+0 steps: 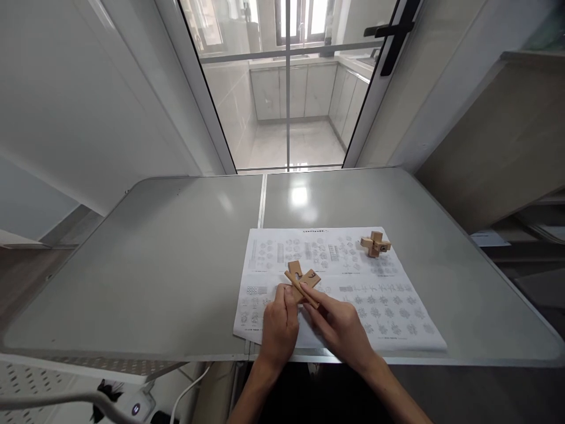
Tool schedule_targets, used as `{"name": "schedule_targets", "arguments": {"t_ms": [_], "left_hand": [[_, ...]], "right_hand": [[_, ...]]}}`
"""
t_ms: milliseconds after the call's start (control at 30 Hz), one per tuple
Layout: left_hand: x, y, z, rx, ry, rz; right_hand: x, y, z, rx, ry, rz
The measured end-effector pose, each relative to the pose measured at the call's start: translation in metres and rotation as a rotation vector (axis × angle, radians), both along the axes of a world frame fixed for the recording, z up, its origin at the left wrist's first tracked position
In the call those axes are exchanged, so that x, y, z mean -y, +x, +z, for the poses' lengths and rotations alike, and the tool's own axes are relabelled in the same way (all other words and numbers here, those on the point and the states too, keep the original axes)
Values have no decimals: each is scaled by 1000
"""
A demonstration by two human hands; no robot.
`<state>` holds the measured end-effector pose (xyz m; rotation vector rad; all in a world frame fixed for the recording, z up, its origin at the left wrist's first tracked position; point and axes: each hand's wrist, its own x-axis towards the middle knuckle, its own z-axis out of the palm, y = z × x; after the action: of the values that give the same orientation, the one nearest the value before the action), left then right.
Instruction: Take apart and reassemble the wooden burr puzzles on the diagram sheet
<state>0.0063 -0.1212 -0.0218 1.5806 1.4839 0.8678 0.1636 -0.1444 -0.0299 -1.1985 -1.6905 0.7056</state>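
Note:
My left hand (279, 325) and my right hand (339, 327) meet over a printed instruction sheet (379, 300) on the grey table (176, 265). Together they pinch a partly joined set of flat wooden puzzle pieces (302, 278); a thin wooden slat runs diagonally between the fingertips. The fingers of both hands are curled closed on the pieces. An assembled wooden cross-shaped puzzle (375, 244) stands on the sheet's far right corner, well away from both hands.
A glass sliding door (286, 88) behind the table shows a tiled room with cabinets. A beige cabinet side (498, 141) stands at right. A white cable and a small device (136, 407) lie below the table's near left edge.

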Motion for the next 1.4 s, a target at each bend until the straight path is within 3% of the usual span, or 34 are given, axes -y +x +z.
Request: {"name": "schedule_targets", "arguments": {"t_ms": [267,800,1400], "left_hand": [[0,-4,9,37,-50,-106],[-2,0,11,107,-29,-9],[1,10,7,85,38,38]], "right_hand": [[2,0,2,-19,-59,-109],[-2,2,-4,11,-33,28],[-2,-1,-5,79,-64,-133]]}}
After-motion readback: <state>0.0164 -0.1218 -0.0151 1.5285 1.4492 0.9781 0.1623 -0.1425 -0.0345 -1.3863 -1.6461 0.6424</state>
